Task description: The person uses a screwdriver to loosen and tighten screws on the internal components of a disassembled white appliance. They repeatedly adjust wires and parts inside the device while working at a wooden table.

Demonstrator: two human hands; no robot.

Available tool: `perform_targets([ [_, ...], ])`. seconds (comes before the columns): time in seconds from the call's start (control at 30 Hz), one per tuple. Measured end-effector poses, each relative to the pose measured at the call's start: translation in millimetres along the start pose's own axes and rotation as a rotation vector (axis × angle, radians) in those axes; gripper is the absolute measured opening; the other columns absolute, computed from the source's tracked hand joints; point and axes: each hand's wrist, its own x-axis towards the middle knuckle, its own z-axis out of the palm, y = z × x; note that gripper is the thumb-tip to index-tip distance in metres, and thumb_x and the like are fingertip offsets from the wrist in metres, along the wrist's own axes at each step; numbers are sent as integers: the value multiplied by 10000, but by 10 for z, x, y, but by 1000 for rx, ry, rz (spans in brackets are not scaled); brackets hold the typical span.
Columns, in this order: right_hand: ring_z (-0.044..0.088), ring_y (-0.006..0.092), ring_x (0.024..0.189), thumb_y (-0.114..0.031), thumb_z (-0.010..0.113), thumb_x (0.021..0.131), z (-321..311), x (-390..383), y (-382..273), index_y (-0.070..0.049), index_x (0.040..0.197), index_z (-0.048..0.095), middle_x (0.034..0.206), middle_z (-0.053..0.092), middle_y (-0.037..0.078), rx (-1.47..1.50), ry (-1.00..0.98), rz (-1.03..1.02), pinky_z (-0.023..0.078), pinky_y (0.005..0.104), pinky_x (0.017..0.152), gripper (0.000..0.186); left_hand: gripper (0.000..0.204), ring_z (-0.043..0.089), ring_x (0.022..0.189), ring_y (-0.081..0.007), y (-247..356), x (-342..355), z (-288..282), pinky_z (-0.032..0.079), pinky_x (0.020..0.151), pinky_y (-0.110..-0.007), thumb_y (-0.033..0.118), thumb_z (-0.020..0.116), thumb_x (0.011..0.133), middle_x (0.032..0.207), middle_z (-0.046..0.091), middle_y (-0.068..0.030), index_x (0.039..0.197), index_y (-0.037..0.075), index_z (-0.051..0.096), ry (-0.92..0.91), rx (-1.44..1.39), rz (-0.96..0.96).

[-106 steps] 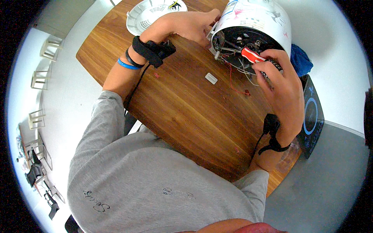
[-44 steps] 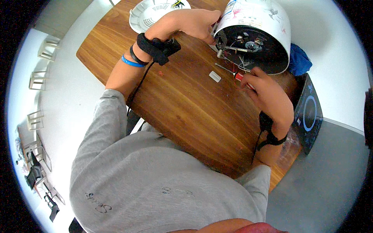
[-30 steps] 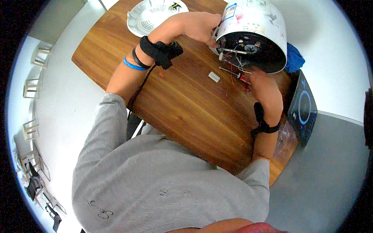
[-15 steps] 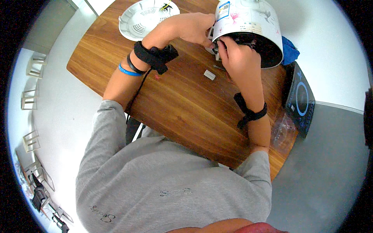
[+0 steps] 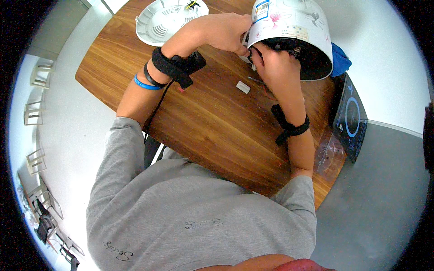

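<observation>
A white cylindrical appliance printed with pink and grey flowers lay tipped on a wooden table, dark open end facing the person. A white slotted cover held small black-and-yellow pieces. The left hand curled at the appliance's rim; the right hand, fingers bent, reached inside, both grips hidden. The screwdriver, earlier in the right hand, lay mostly covered.

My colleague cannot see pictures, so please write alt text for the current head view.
A person's right hand is at the open end of a white, flower-patterned appliance housing on a wooden table, with the left hand at the housing's edge. A small white piece lies nearby, and a round white cover lies farther left.
</observation>
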Motion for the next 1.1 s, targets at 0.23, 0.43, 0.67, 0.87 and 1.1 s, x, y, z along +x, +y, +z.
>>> perform_targets([
  [0.23,737,360,648,-330,716,966,48,-3,18,-217,1032,793,718,723,162,-39,32,4,605,461,570,152,606,707,1091,-414,-53,38,37,564,912,-451,285,868,796,1156,730,-233,1262,-13,621,-16,21,-5],
  [0.43,753,367,674,-309,654,1000,13,-30,8,-207,1011,741,728,731,160,-47,6,-5,615,492,584,135,586,722,1067,-424,8,2,-2,580,902,-467,336,883,805,1088,741,-251,1153,-68,640,15,-29,68],
  [0.67,758,360,666,-261,605,1014,-9,-22,-21,-203,1010,710,720,731,150,-52,12,-2,614,501,560,120,577,723,1055,-426,128,-20,-106,585,888,-452,316,879,800,1076,736,-271,1133,-90,639,-57,-14,-10],
  [0.87,736,371,643,-331,682,997,28,-16,-23,-208,997,759,706,719,161,-68,26,11,601,478,568,145,578,718,1052,-437,99,-32,-55,584,899,-460,325,876,806,1071,733,-277,1129,-92,640,2,43,25],
  [1.1,765,378,696,-237,580,1007,18,-28,0,-181,988,694,761,744,166,-41,-18,-11,616,523,586,128,575,724,1053,-427,139,-23,-86,588,902,-459,329,879,804,1067,736,-274,1115,-94,644,-42,41,-11],
])
